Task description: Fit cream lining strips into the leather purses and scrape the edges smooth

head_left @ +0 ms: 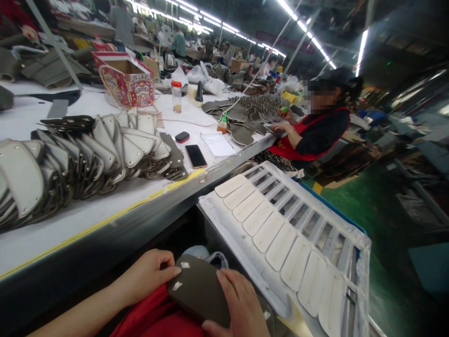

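My left hand (149, 276) and my right hand (238, 304) hold a dark olive leather piece (199, 288) over my lap, low in the head view. The left fingers curl onto its left edge near two small white tabs. The right hand grips its right and lower side, fingers pressed on the top face. Just right of my hands a white rack (351, 243) carries a row of pale oblong pieces (268, 229).
A long white worktable (87, 210) on my left bears stacked grey-olive leather pieces (70, 159), a phone (195, 156), a red box (124, 79), bottles and paper. A seated co-worker in red and black (315, 131) works at the far end. Green floor lies at right.
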`<state>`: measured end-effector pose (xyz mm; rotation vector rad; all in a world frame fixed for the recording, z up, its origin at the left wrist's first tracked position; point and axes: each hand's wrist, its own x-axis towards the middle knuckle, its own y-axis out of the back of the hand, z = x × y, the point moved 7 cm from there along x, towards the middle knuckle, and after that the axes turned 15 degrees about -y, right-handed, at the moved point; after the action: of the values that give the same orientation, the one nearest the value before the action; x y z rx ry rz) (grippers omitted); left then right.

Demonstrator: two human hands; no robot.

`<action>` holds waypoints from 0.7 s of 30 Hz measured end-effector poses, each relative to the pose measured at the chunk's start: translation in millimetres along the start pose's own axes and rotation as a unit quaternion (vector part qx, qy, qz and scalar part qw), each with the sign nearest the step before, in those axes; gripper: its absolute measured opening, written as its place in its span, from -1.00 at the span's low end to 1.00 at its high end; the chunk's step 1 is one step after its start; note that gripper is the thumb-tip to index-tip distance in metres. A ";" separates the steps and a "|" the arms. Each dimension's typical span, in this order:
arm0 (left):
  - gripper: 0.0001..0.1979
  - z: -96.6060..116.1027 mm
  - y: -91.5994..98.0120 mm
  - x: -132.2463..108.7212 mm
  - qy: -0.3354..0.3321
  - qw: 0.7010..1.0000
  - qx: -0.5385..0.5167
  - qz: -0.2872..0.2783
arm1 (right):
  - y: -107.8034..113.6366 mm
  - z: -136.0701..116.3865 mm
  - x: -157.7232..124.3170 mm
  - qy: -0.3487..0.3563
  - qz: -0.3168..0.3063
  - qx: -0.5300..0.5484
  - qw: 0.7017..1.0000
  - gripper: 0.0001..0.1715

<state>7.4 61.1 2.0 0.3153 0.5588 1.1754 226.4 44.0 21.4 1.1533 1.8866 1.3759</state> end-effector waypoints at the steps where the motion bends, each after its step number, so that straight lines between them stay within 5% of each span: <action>1: -0.67 0.7 0.3 0.1 0.002 1.000 0.001 0.000 | -0.6 0.3 0.4 -0.003 -0.002 -0.001 1.000 -0.04; 14: -0.73 7.0 6.7 12.8 -0.026 0.996 0.046 -0.066 | -1.0 -0.7 1.5 -0.030 -0.031 0.014 0.999 -0.09; 21: -0.71 -1.2 2.5 7.3 -0.034 0.998 0.000 -0.053 | 5.2 -17.1 11.9 -0.059 -0.059 0.014 0.996 -0.15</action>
<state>6.8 68.7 0.5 0.3216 0.5098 1.0580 208.4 46.7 32.9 1.0932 1.8642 1.1938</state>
